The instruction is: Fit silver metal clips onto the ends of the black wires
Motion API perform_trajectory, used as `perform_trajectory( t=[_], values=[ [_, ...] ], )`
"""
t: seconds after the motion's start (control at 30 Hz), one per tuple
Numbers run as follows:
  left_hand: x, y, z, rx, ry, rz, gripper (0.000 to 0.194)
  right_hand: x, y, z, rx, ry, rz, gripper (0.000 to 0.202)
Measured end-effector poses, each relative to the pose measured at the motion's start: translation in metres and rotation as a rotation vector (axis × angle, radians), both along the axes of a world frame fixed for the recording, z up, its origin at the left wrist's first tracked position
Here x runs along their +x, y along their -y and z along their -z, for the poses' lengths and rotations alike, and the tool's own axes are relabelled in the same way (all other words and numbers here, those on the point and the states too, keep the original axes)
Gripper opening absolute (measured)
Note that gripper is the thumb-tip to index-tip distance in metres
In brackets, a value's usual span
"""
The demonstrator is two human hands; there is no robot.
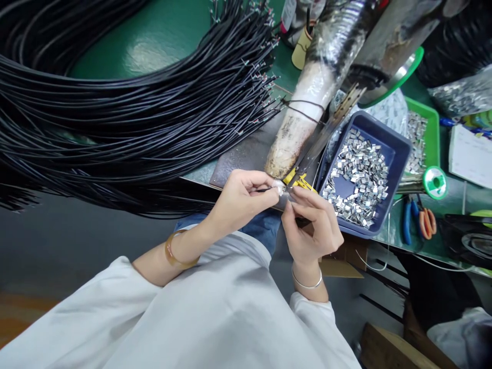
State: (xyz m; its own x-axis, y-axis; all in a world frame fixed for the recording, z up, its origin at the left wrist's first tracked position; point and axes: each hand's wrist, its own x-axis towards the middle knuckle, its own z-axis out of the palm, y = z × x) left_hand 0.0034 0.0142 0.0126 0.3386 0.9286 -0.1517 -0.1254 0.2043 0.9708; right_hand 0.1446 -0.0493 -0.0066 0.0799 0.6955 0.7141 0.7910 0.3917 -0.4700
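Observation:
My left hand (246, 197) pinches a thin black cable (263, 190) close to its end, with white coverings on the fingertips. Just to its right, my right hand (313, 220) has thumb and fingers pinched together at the cable's tip. Whatever small piece sits between those fingers is too tiny to make out. Both hands meet at the table's front edge, beside a yellow part (302, 180) under a metal bracket (326, 128). Close to my right hand stands a dark blue bin (397, 154) of small silvery metal pieces (363, 177).
A large bundle of black cables (154, 123) with stripped ends covers the left. A wrapped hose (295, 118) comes down in front of my hands. Rightward are a green tray (432, 123), a solder spool (434, 183), blue-handled pliers (407, 220) and orange-handled pliers (427, 223).

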Motion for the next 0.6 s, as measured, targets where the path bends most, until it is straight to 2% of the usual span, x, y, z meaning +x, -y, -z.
perform_trajectory(
  t=[0.33,0.6],
  values=[
    [0.0028,0.0032,0.0031,-0.008,0.029,0.006,0.008,0.0013,0.0016,-0.0042,-0.066,-0.023,0.014,0.020],
    [0.0024,0.0061,0.0043,0.072,-0.001,0.015,0.010,0.0008,0.0022,-0.0077,-0.094,-0.014,0.007,0.022]
  ],
)
